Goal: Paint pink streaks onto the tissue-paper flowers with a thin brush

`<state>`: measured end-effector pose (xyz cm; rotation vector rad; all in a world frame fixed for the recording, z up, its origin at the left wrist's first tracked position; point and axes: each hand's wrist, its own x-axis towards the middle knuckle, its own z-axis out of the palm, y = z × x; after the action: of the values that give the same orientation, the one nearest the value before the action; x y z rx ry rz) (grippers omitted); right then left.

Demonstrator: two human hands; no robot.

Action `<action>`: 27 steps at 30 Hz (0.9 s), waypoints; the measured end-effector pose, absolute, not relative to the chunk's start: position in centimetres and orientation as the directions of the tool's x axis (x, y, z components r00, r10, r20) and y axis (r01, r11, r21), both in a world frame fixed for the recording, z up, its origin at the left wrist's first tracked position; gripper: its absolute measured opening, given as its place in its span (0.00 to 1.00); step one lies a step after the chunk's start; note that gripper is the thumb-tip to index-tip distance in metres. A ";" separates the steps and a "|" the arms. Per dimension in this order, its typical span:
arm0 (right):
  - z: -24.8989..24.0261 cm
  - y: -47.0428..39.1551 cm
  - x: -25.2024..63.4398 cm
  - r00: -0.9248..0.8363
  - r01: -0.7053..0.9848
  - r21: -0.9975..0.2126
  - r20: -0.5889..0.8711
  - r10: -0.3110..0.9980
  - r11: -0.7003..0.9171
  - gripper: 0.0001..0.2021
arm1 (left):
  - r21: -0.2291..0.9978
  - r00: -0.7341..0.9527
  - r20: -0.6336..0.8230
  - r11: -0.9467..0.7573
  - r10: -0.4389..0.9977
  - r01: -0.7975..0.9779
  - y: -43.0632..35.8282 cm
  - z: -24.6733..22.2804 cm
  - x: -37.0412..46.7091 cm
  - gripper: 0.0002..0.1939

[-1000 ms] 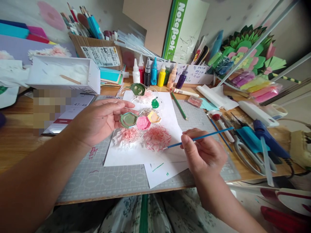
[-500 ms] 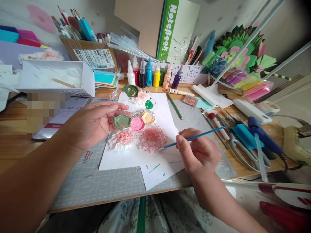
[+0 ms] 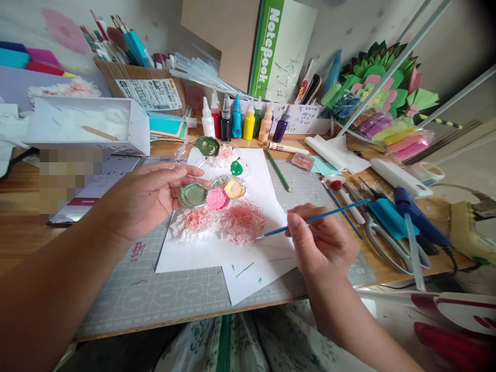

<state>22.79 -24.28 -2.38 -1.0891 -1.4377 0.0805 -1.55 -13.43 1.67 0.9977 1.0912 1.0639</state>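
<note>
My left hand [image 3: 155,194] grips a clear paint palette [image 3: 247,164] by its left side, holding it tilted above the paper. Its wells carry olive green, bright green, pink and pale yellow paint. Pinched in my right hand [image 3: 323,237] is a thin blue paintbrush [image 3: 310,219], its tip pointing left, close to the right edge of a ruffled paper flower with red-pink tips [image 3: 242,222]. I cannot tell whether the tip touches it. Just left of it, partly behind the palette, is a ruffled white flower with a pink centre [image 3: 196,225]. Both flowers lie on white paper [image 3: 182,261].
A grey cutting mat [image 3: 155,299] lies under the paper. Several paint bottles [image 3: 236,119] line the back. A green pencil [image 3: 278,170] lies beyond the paper. To the right are scissors [image 3: 382,243] and a blue glue gun [image 3: 422,222]; a white box [image 3: 89,124] stands left.
My right hand and the paintbrush have moved slightly to the right, and the brush tip has shifted little. My left hand and the palette hold nearly the same place.
</note>
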 end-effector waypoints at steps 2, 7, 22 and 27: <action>-2.3 -24.2 22.7 0.192 0.559 -0.616 0.747 0.636 0.555 0.10 | 0.968 0.134 -0.182 0.202 0.974 -0.152 -13.5 1.7 -1.6 0.09; -2.0 -24.2 22.5 0.134 0.575 -0.587 0.755 0.642 0.570 0.10 | 0.963 0.142 -0.184 0.207 0.973 -0.173 -13.5 1.8 -1.6 0.10; -2.3 -24.4 22.4 0.099 0.548 -0.578 0.763 0.639 0.605 0.11 | 0.958 0.110 -0.152 0.173 0.982 -0.227 -13.6 1.9 -1.3 0.07; -1.9 -24.4 22.4 0.082 0.610 -0.537 0.774 0.628 0.582 0.11 | 0.958 0.129 -0.154 0.180 0.979 -0.222 -13.6 1.9 -1.5 0.06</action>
<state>22.40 -24.40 -1.89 -1.0699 -1.5855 0.0180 -1.49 -13.56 1.89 0.9667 1.0339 1.1080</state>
